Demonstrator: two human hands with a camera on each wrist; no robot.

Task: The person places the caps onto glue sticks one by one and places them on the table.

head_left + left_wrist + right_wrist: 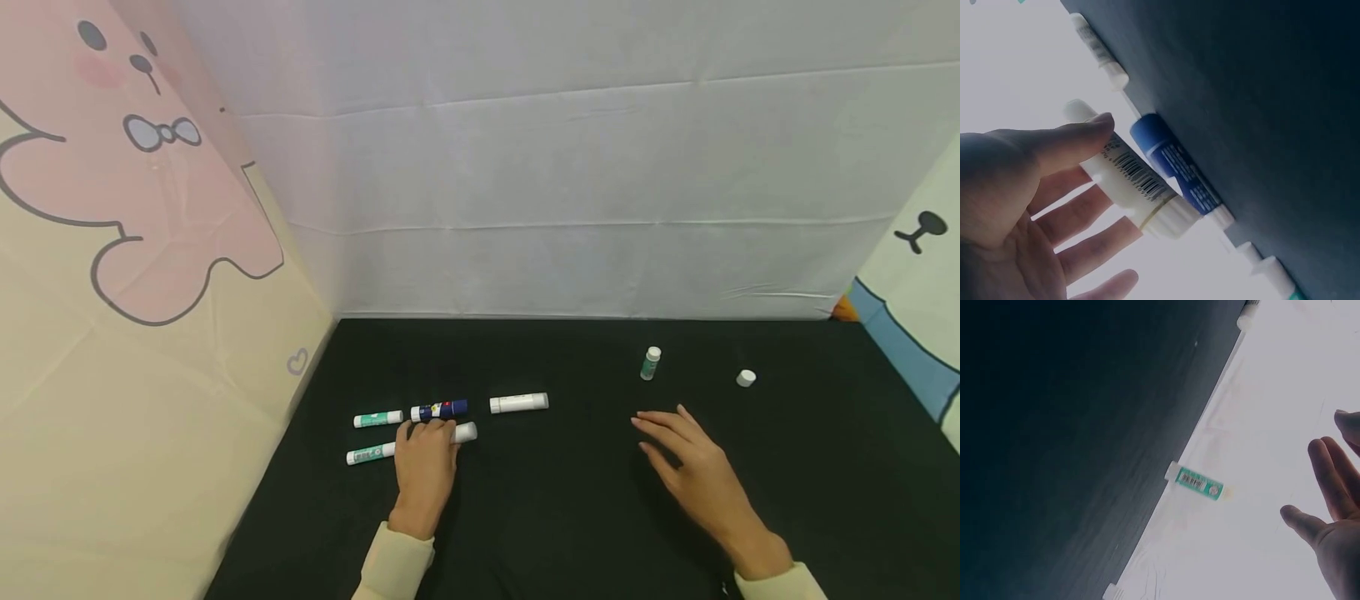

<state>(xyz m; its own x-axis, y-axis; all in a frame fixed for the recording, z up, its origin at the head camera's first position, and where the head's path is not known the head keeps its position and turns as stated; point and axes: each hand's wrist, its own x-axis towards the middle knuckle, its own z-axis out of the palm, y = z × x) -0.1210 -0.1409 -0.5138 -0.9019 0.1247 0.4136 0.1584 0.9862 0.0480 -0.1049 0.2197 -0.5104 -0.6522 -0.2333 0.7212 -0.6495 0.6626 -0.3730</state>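
Note:
My left hand [427,467] pinches a white glue stick [1125,172] between thumb and fingers. In the head view that hand covers much of it; a white end shows on its right. Close by lie a dark blue glue stick [439,409] and two green-and-white glue sticks, one behind [378,419] and one [371,453] beside the hand. My right hand [693,471] hovers over the table with fingers loosely extended, holding nothing. Beyond its fingertips is a short green glue stick [650,364] with a white end; a small white cap [746,378] sits farther right.
Another white glue stick [519,403] lies near the middle of the black tabletop [555,508]. A pale fabric wall [525,275] rises at the table's back edge. Printed cartoon panels [150,400] flank both sides.

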